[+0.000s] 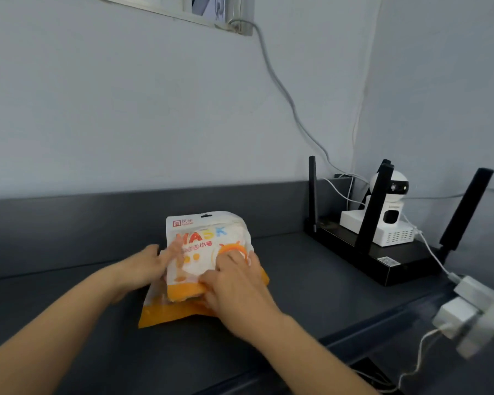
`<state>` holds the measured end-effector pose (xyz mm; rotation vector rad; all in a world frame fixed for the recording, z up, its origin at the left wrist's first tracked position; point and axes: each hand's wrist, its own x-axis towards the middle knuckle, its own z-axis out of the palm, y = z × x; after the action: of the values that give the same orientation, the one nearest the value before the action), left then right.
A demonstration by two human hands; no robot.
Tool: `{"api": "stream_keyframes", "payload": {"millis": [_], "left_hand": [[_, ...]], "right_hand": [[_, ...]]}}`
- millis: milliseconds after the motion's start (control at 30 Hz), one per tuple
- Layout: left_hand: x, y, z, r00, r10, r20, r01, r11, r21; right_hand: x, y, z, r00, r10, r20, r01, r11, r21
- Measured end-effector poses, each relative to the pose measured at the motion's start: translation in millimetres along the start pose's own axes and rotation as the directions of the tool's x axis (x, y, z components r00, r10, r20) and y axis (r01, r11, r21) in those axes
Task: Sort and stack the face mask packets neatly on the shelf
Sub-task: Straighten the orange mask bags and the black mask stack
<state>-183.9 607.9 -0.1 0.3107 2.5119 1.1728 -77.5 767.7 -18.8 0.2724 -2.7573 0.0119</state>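
A pile of white and orange face mask packets lies on the dark grey shelf (311, 280). The top packet (206, 238), printed "MASK", rests a little askew over a lower packet (166, 312) whose orange bottom edge sticks out toward me. My left hand (146, 266) presses against the left side of the pile, fingers on the top packet's edge. My right hand (234, 283) lies over the right front part of the top packet, thumb at its orange lower edge. How many packets lie between them is hidden.
A black router (382, 252) with tall antennas stands at the right back of the shelf, with a white box and a small white camera (391, 206) on it. Cables run up the wall. White power adapters (465, 309) hang at the right edge.
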Motion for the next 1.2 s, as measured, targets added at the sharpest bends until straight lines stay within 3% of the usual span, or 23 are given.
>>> {"api": "stream_keyframes", "payload": {"millis": [100,167,267,333,400,467,600,833,933,1100,1200], "left_hand": [[0,0,17,0.999,0.011,-0.031,-0.010,1.000,0.029],[-2,2,24,0.998,0.005,-0.060,-0.005,1.000,0.006],[-3,2,24,0.997,-0.016,-0.072,0.011,0.997,-0.075],[-5,1,25,0.996,-0.021,-0.085,0.012,0.995,-0.100],[-7,0,27,0.994,-0.019,-0.110,0.004,0.991,-0.134],[-8,0,27,0.992,-0.018,-0.124,-0.007,0.980,-0.197],[-10,-2,25,0.986,0.067,-0.154,-0.114,0.939,-0.325],[-11,-3,26,0.942,0.277,-0.189,-0.328,0.874,-0.357],[-13,0,26,0.880,0.393,-0.266,-0.467,0.815,-0.342],[-12,-2,27,0.756,0.444,-0.482,-0.599,0.766,-0.233],[-16,2,28,0.662,0.509,-0.550,-0.682,0.713,-0.161]], "right_hand": [[-4,-2,-2,0.997,0.029,0.069,-0.044,0.974,0.223],[-3,3,-9,0.996,0.084,0.035,-0.091,0.869,0.487],[2,25,-17,0.912,0.408,-0.035,-0.292,0.707,0.644],[4,38,-18,0.801,0.578,0.159,-0.514,0.526,0.678],[7,40,-15,0.703,0.584,0.406,-0.631,0.247,0.736],[9,38,-9,0.666,0.540,0.515,-0.626,0.029,0.779],[11,38,-1,0.676,0.467,0.569,-0.553,-0.189,0.812],[9,47,9,0.731,0.422,0.537,-0.517,-0.171,0.839],[9,45,8,0.794,0.418,0.442,-0.410,-0.169,0.896],[10,32,4,0.882,0.462,0.096,-0.131,0.043,0.990],[13,27,9,0.911,0.411,-0.022,-0.056,0.179,0.982]]}}
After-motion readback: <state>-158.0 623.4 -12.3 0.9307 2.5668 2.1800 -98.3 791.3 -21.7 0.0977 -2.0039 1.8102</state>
